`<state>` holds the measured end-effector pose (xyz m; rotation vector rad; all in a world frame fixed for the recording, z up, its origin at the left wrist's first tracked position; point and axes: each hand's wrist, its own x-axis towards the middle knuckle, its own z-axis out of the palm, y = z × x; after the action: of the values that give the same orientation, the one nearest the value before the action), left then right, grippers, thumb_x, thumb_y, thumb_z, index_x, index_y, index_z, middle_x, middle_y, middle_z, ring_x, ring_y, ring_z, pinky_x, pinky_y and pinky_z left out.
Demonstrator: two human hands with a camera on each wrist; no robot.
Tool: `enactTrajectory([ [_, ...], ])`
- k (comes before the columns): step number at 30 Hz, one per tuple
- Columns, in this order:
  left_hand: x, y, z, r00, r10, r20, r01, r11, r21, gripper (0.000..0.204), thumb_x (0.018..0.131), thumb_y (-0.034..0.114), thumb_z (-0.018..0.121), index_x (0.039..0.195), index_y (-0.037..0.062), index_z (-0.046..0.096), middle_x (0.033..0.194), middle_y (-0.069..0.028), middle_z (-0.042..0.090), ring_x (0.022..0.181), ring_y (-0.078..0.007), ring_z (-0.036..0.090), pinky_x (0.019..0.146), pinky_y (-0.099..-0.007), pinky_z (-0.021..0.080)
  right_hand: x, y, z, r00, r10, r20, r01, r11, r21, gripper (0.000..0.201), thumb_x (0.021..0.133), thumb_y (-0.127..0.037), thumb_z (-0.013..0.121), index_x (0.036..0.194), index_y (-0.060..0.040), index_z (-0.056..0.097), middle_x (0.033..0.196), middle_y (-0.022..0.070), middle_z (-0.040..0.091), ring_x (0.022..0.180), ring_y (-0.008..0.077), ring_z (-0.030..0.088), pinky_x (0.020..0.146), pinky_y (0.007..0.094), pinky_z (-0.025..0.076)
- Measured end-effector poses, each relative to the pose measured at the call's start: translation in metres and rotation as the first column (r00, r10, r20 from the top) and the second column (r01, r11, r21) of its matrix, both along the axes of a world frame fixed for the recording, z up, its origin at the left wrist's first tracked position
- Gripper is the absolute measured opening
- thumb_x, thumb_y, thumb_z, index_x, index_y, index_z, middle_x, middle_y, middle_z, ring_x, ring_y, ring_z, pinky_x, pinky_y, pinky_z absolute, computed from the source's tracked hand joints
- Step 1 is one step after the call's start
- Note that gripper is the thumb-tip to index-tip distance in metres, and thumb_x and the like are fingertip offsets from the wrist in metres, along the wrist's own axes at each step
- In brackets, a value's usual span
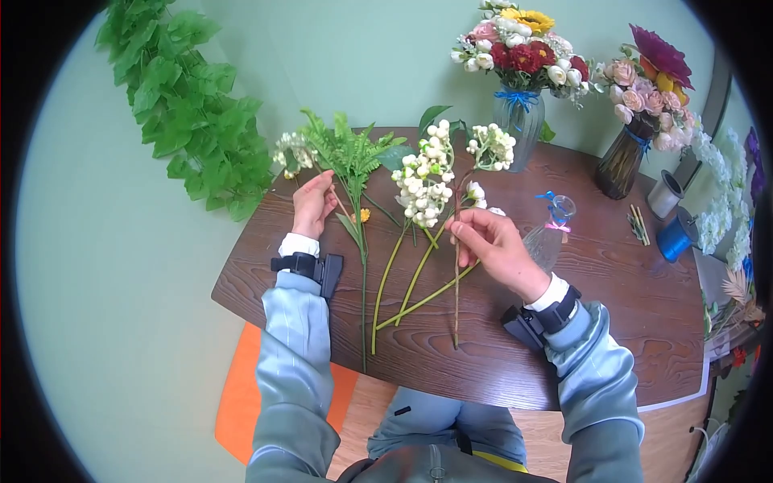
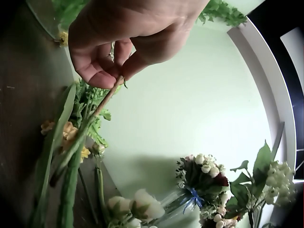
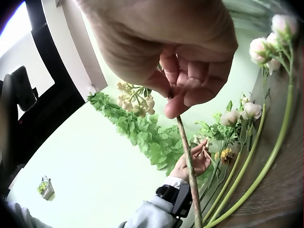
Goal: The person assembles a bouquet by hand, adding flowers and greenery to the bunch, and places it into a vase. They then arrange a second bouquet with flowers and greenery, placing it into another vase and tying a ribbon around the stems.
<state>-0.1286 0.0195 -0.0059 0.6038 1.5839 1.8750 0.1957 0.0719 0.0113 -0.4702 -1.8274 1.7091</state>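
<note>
My left hand (image 1: 312, 208) pinches a thin brownish stem (image 2: 108, 97) between thumb and fingertips, beside the green fern (image 1: 348, 157). Small whitish blossoms (image 1: 294, 150) show just above that hand. With thumb and fingers, my right hand (image 1: 501, 248) grips a brown branch (image 1: 456, 310) upright over the table; pale berries (image 3: 135, 100) and green leaves are at its top. White berry clusters (image 1: 425, 187) appear left of the branch in the head view. Long green stems (image 1: 386, 282) with pale flowers (image 3: 260, 50) lie between my hands, some crossing.
Two vases of mixed flowers, one clear (image 1: 519, 129) and one dark (image 1: 622, 167), stand at the back right. A small glass vase (image 1: 546, 241) is behind my right hand. Spools (image 1: 676, 235) sit at the right edge. Ivy (image 1: 193, 113) hangs on the left wall.
</note>
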Motion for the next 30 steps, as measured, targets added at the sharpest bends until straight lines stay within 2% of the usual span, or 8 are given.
enactTrajectory([
  [3,0.022,-0.003,0.016,0.989,-0.040,-0.143,0.051,0.996,0.077,0.028,0.089,0.017,0.059,0.115,0.0074,0.060,0.071,0.0050,0.055,0.061,-0.0031,0.051,0.057,-0.0177,0.046,0.000,0.001,-0.001,1.000,-0.006,-0.013,0.006,1.000,0.005,0.020,0.093,-0.020,0.053,0.103,-0.0035,0.059,0.065,-0.0043,0.055,0.054,0.0022,0.051,0.049,0.0179,0.038],
  [9,0.082,-0.007,0.053,0.981,-0.052,-0.188,0.104,0.954,0.280,0.032,0.090,0.014,0.059,0.118,0.0003,0.057,0.070,0.0040,0.056,0.055,-0.0044,0.051,0.051,-0.0169,0.045,0.001,0.001,0.003,1.000,-0.007,-0.024,0.007,1.000,0.014,0.021,0.094,-0.020,0.052,0.104,-0.0035,0.059,0.066,-0.0043,0.055,0.056,0.0030,0.053,0.050,0.0177,0.039],
  [12,0.100,-0.006,0.058,0.957,-0.064,-0.282,0.179,0.898,0.402,0.030,0.089,0.013,0.059,0.116,-0.0009,0.059,0.067,0.0052,0.053,0.046,-0.0010,0.038,0.039,-0.0178,0.027,0.002,0.003,0.003,0.998,0.004,-0.068,-0.003,1.000,0.009,0.020,0.094,-0.019,0.051,0.104,-0.0035,0.059,0.067,-0.0036,0.056,0.056,0.0036,0.053,0.051,0.0178,0.039],
  [15,0.120,-0.001,0.055,0.971,-0.149,-0.186,0.218,0.872,0.439,0.034,0.090,0.010,0.058,0.120,-0.0042,0.054,0.060,0.0068,0.042,0.047,-0.0019,0.032,0.040,-0.0185,0.022,0.003,0.002,0.005,0.987,0.010,-0.158,-0.012,1.000,-0.012,0.020,0.094,-0.020,0.051,0.104,-0.0030,0.057,0.068,-0.0026,0.056,0.056,0.0041,0.053,0.051,0.0181,0.040],
  [17,0.127,-0.001,0.047,0.958,-0.199,-0.205,0.270,0.868,0.418,0.031,0.092,0.013,0.054,0.118,-0.0048,0.054,0.063,0.0055,0.041,0.049,-0.0031,0.031,0.043,-0.0194,0.023,0.006,0.006,0.003,0.990,0.031,-0.140,-0.030,0.999,0.011,0.019,0.094,-0.016,0.050,0.105,-0.0016,0.056,0.070,-0.0012,0.057,0.058,0.0052,0.054,0.052,0.0191,0.041],
  [19,0.135,0.001,0.040,0.940,-0.340,-0.012,0.297,0.803,0.516,0.029,0.095,0.017,0.049,0.114,-0.0047,0.054,0.067,0.0031,0.041,0.054,-0.0048,0.034,0.048,-0.0203,0.027,0.008,0.007,0.004,0.977,0.047,-0.207,-0.036,0.998,0.054,0.017,0.094,-0.009,0.046,0.104,-0.0003,0.055,0.072,0.0000,0.058,0.060,0.0066,0.055,0.053,0.0205,0.043],
  [23,0.144,0.007,0.026,0.883,-0.453,-0.126,0.440,0.701,0.561,0.027,0.097,0.019,0.045,0.106,-0.0043,0.055,0.071,0.0008,0.041,0.061,-0.0072,0.036,0.055,-0.0221,0.031,0.013,-0.001,0.018,0.938,0.003,-0.348,0.032,0.995,0.096,0.019,0.090,-0.001,0.044,0.105,0.0008,0.055,0.078,0.0030,0.060,0.062,0.0101,0.057,0.056,0.0228,0.047],
  [30,0.160,0.008,0.018,0.831,-0.512,-0.217,0.535,0.630,0.562,0.023,0.096,0.017,0.048,0.098,-0.0048,0.055,0.071,0.0001,0.042,0.065,-0.0095,0.039,0.061,-0.0250,0.036,0.021,0.004,0.029,0.927,-0.125,-0.354,0.189,0.970,0.151,0.019,0.089,-0.002,0.047,0.106,-0.0005,0.057,0.085,0.0046,0.061,0.062,0.0114,0.058,0.051,0.0221,0.045],
])
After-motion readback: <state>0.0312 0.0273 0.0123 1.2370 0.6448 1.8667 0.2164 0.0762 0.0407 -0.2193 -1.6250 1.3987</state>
